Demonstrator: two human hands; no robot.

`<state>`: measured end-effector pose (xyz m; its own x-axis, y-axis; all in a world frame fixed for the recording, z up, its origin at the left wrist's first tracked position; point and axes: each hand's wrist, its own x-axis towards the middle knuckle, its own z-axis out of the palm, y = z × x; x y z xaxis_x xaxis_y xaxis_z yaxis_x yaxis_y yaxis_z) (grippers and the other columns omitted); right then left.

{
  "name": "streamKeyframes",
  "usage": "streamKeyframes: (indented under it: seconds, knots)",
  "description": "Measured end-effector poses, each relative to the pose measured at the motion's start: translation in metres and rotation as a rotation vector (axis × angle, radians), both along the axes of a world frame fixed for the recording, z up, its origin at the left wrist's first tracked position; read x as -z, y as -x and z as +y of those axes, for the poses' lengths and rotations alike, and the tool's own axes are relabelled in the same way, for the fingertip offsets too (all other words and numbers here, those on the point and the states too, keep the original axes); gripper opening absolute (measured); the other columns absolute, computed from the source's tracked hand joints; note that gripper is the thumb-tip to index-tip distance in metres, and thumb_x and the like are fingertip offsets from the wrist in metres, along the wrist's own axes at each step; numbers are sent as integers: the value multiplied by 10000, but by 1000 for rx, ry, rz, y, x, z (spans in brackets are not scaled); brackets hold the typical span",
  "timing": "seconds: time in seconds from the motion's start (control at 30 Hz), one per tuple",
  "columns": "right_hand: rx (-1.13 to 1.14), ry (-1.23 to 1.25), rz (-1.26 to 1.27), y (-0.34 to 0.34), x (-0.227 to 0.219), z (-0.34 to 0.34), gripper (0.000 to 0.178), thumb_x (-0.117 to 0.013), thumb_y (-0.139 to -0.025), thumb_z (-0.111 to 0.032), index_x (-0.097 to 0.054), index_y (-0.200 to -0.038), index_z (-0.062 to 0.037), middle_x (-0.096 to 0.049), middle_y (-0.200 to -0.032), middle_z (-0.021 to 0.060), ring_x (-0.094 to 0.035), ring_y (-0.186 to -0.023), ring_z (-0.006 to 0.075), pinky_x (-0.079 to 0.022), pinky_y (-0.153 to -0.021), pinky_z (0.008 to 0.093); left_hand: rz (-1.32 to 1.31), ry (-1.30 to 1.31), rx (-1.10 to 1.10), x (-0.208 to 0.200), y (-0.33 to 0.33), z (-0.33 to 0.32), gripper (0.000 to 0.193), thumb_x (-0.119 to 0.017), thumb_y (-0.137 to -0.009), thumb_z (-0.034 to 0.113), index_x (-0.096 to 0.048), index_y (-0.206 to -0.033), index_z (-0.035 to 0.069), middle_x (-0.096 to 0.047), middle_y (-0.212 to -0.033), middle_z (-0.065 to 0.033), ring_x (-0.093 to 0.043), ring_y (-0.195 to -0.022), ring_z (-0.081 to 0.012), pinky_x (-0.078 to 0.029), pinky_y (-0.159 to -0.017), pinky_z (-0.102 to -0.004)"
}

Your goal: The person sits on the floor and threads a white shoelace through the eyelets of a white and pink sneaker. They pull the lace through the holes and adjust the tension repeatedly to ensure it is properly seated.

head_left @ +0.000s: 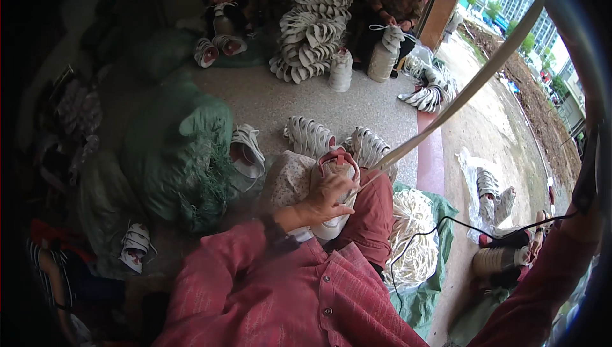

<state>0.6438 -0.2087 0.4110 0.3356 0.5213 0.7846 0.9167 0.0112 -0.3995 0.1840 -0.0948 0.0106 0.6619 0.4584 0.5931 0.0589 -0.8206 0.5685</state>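
Observation:
A pale shoe upper (pixel 329 225) with a red lining and tab sits over my lap. My left hand (pixel 324 198) lies across it and grips it, fingers bent and thumb toward the near end. From the shoe a long off-white shoelace (pixel 440 117) runs taut up to the upper right. My right arm (pixel 545 283) reaches up along the right edge, and its hand is out of view. Beside the shoe is a pale patterned cloth (pixel 287 178). Rows of stacked shoe uppers (pixel 310 137) stand just beyond my knees.
A heap of white laces (pixel 413 238) lies on green sheeting at my right. Large green sacks (pixel 178 137) fill the left. Two people sit at the back by a tall pile of uppers (pixel 313 35); others sit at both sides. A black cable (pixel 459 218) crosses at right.

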Motion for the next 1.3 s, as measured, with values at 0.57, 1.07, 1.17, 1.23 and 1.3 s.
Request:
streamKeyframes:
  seconds: [0.57,1.07,1.17,1.23,1.3]
  knots:
    - [-1019,877,-313,312,383,5,590,-669,-808,-169,-483,-1362,-87,-621,-1006,133,-679,-794,330,-557,-668,405,-371,1391,254,-21,-46,76,415,-461,-1008,337,-360,-651,152,-325,-561,54,-315,-466,-67,-303,-442,-251]
    - [-1118,723,-193,306,446,27,100,-630,-853,-178,-601,-880,-86,-635,-748,93,-664,-633,293,-535,-548,407,-513,1440,242,-7,-63,111,357,-430,-1014,289,-391,-686,154,-324,-545,63,-270,-407,-57,-212,-366,-238]
    - [-1234,695,87,302,441,22,177,-594,-934,-181,-642,-1041,-48,-640,-701,60,-644,-576,237,-512,-524,376,-360,1284,472,-62,-44,91,364,-435,-1042,339,-447,-744,131,-382,-611,59,-334,-484,-44,-297,-449,-212]
    - [-1364,721,453,303,405,9,253,-591,-948,-177,-652,-1138,-22,-648,-704,37,-638,-584,178,-506,-537,324,-178,1083,581,-107,-29,68,372,-443,-1041,365,-482,-764,119,-412,-635,54,-362,-508,-42,-323,-475,-207]
    - [-1237,1026,825,284,359,-4,287,-599,-946,-159,-651,-1177,5,-670,-764,36,-634,-636,135,-496,-583,271,-33,923,741,-146,-19,41,368,-460,-1039,363,-514,-791,96,-436,-659,50,-385,-541,-40,-337,-505,-202]
